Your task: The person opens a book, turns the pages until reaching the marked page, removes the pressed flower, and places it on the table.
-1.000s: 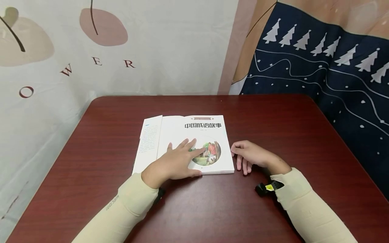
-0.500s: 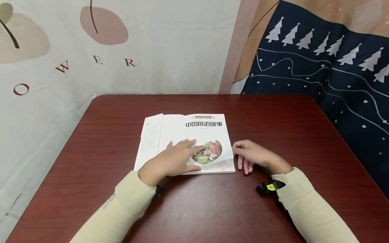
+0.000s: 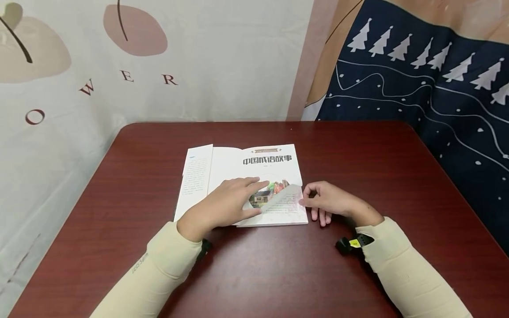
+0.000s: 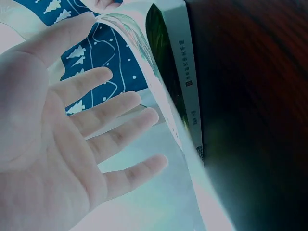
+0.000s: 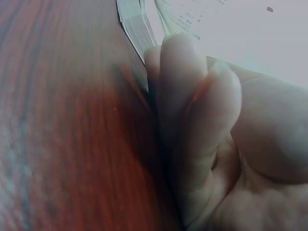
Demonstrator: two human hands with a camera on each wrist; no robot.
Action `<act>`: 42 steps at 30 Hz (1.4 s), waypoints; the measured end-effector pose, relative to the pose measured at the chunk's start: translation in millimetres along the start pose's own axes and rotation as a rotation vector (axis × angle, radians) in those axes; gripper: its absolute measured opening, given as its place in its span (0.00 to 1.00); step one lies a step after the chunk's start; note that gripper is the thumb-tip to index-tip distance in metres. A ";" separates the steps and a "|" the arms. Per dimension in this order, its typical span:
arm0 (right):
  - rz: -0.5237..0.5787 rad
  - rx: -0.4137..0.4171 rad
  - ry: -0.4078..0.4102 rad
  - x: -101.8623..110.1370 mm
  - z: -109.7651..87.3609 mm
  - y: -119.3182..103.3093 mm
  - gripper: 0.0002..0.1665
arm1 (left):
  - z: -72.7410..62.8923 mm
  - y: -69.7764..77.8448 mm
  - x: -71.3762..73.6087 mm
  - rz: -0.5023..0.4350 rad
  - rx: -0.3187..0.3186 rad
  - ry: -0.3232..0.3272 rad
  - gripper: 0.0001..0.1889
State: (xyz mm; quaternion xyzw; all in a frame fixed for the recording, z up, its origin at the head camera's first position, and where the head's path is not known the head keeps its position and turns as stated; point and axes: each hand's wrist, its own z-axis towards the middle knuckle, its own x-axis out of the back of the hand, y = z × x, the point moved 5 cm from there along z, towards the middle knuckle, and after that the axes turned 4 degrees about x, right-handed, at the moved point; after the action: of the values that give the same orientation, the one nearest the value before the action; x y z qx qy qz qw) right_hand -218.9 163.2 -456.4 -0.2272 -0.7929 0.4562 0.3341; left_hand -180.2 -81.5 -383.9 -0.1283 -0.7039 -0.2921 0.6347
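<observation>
An open book (image 3: 228,163) lies on the table, its title page (image 3: 274,170) showing Chinese characters and a partly covered colour picture. The lower right corner of that page curls up, and a printed page (image 3: 284,206) shows beneath it. My left hand (image 3: 222,201) is over the book's lower middle with fingers spread; its palm and extended fingers show in the left wrist view. My right hand (image 3: 332,199) is at the book's right edge, thumb and index finger pinching at the pages' edge. In the right wrist view its curled fingers (image 5: 180,86) lie beside the page block (image 5: 137,29).
The dark red-brown table (image 3: 278,274) extends around the book. A printed flap (image 3: 196,172) lies folded out at the book's left side. Behind the table hang a pale cloth (image 3: 230,62) with letters and a navy cloth (image 3: 381,84) with white trees.
The title page's lower right corner has lifted and curled up, uncovering printed text below. My left hand has risen slightly, fingers closer together. My right thumb has moved onto the book's edge.
</observation>
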 end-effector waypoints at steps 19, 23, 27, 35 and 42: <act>-0.008 -0.016 0.002 1.2 0.9 -0.2 0.15 | 0.9 1.4 15.2 0.062 -0.047 0.225 0.54; -0.007 -0.013 -0.002 0.7 0.9 -0.1 0.15 | -0.2 2.7 16.3 0.089 -0.055 0.247 0.53; -0.005 -0.010 -0.003 0.5 0.7 -0.4 0.14 | -0.3 4.0 16.7 0.118 -0.076 0.258 0.50; -0.001 -0.012 -0.008 0.3 -1.1 1.3 0.15 | -0.8 6.2 16.3 0.175 -0.115 0.293 0.45; -0.018 -0.009 0.000 2.0 -1.1 -0.8 0.15 | 2.6 8.1 14.6 0.208 -0.146 0.234 0.29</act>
State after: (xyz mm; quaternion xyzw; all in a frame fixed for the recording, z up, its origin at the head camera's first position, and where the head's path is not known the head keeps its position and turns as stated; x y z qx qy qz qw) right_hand -219.5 164.8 -454.7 -0.2219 -0.7969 0.4495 0.3372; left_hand -180.2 -76.4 -367.9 -0.2112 -0.5849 -0.2882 0.7282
